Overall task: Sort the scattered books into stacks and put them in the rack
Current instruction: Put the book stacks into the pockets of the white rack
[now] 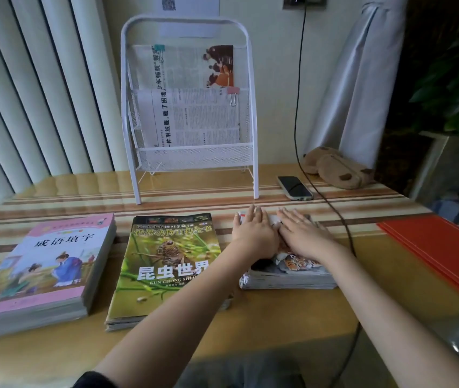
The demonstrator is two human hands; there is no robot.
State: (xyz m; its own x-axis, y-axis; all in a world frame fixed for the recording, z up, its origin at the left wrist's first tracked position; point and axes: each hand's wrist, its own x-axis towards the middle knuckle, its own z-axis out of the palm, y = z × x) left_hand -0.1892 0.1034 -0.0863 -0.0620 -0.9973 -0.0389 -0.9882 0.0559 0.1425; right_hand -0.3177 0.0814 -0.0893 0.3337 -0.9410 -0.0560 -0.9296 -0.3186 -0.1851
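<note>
Three stacks of books lie on the table. A pink-covered stack (40,273) sits at the left, a green insect-cover stack (166,264) in the middle, and a tiger-cover stack (292,273) at the right. My left hand (253,233) and my right hand (303,233) lie flat side by side on top of the tiger-cover stack, fingers straight. The white wire rack (192,158) stands behind the stacks against the wall, with clipped newspapers (194,107) in its upper pockets.
A phone (294,187) with a black cable (334,217) lies right of the rack. A brown plush case (334,168) sits at the back right. Red folders (440,247) lie at the table's right edge. Vertical blinds hang at the left.
</note>
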